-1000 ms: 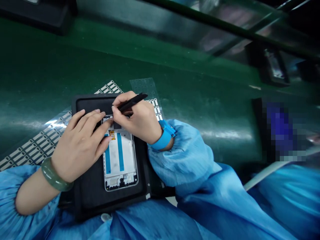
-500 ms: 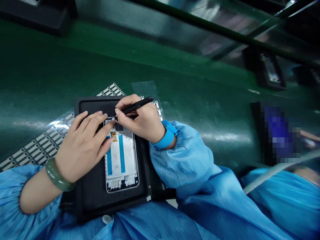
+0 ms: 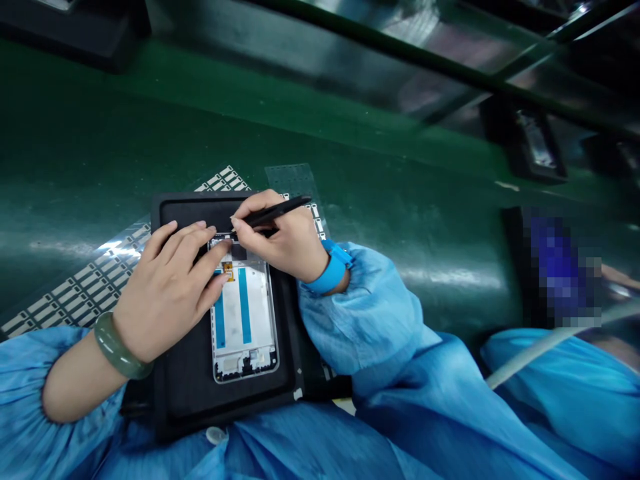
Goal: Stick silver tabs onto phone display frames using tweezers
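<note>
An opened phone frame (image 3: pixel 258 303) with two blue adhesive strips lies in a black tray (image 3: pixel 185 393). My left hand (image 3: pixel 173 287) reaches over its upper left side, fingers stretched out and holding nothing. The index fingertip rests near the top of the frame, and the thumb tip is by a small orange flex cable (image 3: pixel 228 270). Held like a pen in my right hand (image 3: pixel 285 237) is a slim black pen-shaped tool (image 3: pixel 280 210). Its tip points at the frame's top edge; the fingers partly hide what it touches.
Sheets of white stickers (image 3: pixel 67 293) lie partly under the tray on the green bench (image 3: pixel 390 200). A clear sheet (image 3: pixel 290 180) sits behind it. Black trays holding phone parts (image 3: pixel 537 143) stand at the back right. A co-worker's blue sleeve (image 3: pixel 565 387) and a pale cable (image 3: pixel 540 350) are at right.
Both hands keep nearly the same pose, and the tool's tip stays at the frame's top edge. The view has shifted very slightly.
</note>
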`<move>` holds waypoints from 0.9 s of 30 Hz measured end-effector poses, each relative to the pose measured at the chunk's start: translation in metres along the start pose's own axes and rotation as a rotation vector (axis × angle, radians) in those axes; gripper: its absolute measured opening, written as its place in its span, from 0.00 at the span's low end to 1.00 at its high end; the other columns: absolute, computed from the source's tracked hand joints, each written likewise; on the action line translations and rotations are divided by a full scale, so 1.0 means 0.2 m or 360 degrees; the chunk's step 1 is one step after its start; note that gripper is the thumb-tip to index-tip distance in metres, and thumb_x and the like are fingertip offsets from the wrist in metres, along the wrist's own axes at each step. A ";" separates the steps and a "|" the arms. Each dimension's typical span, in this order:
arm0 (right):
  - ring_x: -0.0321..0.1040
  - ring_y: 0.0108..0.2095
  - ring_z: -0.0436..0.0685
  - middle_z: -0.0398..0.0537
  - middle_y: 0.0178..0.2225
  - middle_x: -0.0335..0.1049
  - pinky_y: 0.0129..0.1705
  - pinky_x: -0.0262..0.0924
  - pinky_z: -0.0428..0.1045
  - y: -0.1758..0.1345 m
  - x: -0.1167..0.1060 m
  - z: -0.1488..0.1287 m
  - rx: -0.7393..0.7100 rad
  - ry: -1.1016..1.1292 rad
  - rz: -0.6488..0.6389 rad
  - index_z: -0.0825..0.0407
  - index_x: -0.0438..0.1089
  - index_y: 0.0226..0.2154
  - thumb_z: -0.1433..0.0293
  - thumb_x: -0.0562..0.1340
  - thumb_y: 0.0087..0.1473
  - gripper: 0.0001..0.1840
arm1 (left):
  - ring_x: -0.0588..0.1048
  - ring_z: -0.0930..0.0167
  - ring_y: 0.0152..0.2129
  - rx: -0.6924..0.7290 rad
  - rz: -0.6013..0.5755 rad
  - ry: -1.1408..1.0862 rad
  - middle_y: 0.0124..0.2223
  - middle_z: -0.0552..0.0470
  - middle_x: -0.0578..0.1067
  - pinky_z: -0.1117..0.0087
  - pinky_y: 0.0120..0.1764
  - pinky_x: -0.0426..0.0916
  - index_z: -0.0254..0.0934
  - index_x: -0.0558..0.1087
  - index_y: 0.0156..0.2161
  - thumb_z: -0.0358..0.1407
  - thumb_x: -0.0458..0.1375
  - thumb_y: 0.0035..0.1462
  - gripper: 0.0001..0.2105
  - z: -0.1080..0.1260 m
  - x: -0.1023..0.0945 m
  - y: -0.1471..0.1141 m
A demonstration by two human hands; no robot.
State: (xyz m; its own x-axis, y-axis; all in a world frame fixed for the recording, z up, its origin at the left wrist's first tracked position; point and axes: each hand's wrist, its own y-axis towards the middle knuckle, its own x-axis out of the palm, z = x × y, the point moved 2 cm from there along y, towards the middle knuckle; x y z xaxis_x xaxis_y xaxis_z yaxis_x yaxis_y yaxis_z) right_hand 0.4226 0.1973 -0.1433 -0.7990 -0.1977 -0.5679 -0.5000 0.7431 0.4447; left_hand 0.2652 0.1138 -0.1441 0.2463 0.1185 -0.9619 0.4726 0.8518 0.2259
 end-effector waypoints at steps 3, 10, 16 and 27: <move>0.70 0.32 0.46 0.44 0.33 0.72 0.34 0.66 0.42 -0.01 0.01 0.00 0.0059 0.0041 0.0024 0.54 0.67 0.33 0.72 0.60 0.54 0.01 | 0.67 0.57 0.53 -0.0006 -0.0004 0.0010 0.52 0.36 0.69 0.51 0.56 0.59 0.30 0.67 0.54 0.36 0.51 0.61 0.18 0.00 0.00 0.00; 0.69 0.31 0.46 0.43 0.32 0.71 0.32 0.66 0.42 -0.01 0.01 0.02 0.0088 0.0119 0.0035 0.53 0.66 0.31 0.73 0.61 0.53 0.01 | 0.67 0.57 0.53 0.0001 0.0006 -0.0005 0.52 0.38 0.69 0.51 0.56 0.60 0.32 0.68 0.54 0.37 0.51 0.61 0.18 -0.01 0.01 0.00; 0.70 0.34 0.47 0.45 0.35 0.72 0.36 0.67 0.43 -0.01 0.02 0.02 0.0014 0.0088 0.0085 0.54 0.66 0.35 0.71 0.61 0.54 0.05 | 0.68 0.58 0.52 0.0005 0.0015 0.0003 0.51 0.38 0.70 0.51 0.56 0.60 0.31 0.68 0.53 0.36 0.51 0.61 0.17 -0.01 0.00 0.00; 0.69 0.36 0.49 0.45 0.33 0.71 0.39 0.66 0.46 -0.01 0.01 0.00 -0.0255 -0.0139 -0.0069 0.53 0.65 0.33 0.75 0.56 0.54 0.04 | 0.67 0.57 0.53 -0.0002 0.0031 -0.0015 0.52 0.37 0.70 0.51 0.57 0.59 0.31 0.68 0.53 0.36 0.52 0.60 0.18 -0.01 0.01 -0.01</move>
State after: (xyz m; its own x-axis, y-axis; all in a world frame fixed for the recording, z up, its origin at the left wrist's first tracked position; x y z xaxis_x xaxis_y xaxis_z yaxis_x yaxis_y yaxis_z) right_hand 0.4209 0.1956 -0.1446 -0.7470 -0.1657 -0.6439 -0.5856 0.6226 0.5191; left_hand 0.2634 0.1139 -0.1457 0.2636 0.1301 -0.9558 0.4665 0.8501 0.2444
